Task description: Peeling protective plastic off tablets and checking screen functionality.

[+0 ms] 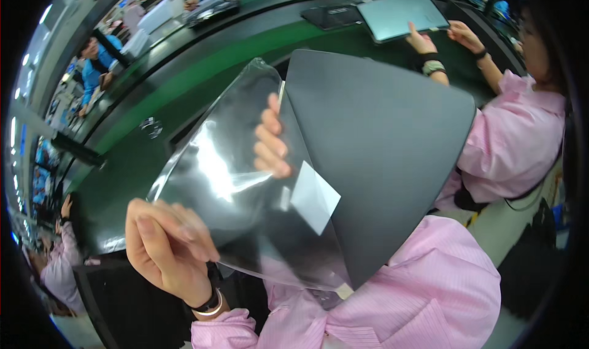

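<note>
A dark grey flat panel, shaped like a closed laptop, is tilted up in front of me. From its left edge a clear plastic film stretches toward the lower left, shiny with glare. My left hand, slightly blurred, pinches the film's lower left edge. Fingers of my right hand curl round the panel's left edge from beneath and show through the film; the rest of that hand is hidden behind the panel. A white square label sits where the film meets the panel, one corner folded.
Below lies a dark green work surface with a small crumpled clear scrap. At the right a co-worker in a pink sleeve handles a light teal laptop-like panel. Beside that lies a black flat item. Other people work across the bench.
</note>
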A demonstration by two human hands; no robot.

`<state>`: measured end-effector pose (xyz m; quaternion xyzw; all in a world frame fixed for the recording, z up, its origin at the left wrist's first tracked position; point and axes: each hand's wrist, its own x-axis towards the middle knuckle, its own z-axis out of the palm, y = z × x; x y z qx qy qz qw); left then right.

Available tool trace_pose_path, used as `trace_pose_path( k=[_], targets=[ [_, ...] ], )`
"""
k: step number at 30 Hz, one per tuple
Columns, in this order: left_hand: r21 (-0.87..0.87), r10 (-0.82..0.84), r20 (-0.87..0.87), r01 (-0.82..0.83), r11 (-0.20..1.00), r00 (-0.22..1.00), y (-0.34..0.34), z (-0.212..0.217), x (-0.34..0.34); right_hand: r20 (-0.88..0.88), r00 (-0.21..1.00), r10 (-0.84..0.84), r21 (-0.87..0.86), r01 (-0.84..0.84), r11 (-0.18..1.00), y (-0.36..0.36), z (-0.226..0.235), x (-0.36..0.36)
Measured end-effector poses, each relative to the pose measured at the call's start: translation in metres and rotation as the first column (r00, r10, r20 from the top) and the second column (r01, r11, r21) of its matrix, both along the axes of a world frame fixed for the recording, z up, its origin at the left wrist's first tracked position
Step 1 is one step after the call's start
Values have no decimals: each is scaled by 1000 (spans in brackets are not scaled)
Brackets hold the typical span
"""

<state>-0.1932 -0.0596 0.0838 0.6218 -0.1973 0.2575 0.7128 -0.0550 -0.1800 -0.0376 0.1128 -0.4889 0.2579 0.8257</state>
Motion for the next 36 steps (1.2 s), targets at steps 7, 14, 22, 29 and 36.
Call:
trace_pose_path(
  k=[7, 14, 22, 29, 36],
  targets=[
    [167, -47, 172, 18, 986, 984, -13, 48, 20, -213, 916, -339, -797, 38, 603, -22, 24, -29],
    [113, -68, 67, 60, 992, 995, 5, 59, 40, -326, 927, -188, -911, -255, 325, 5, 71, -62],
    [99, -201, 4, 200, 975, 980, 16, 51, 59, -276, 930, -242, -918, -180, 354, 5, 44, -57],
    [80, -158, -27, 160, 984, 987, 23, 53, 60, -263, 874, -408, -945, -147, 293, 0, 75, -67],
    [127, 51, 98, -64, 990, 994, 24, 69, 31, 62, 444, -894, -944, 317, 92, 3, 94, -46]
  ],
)
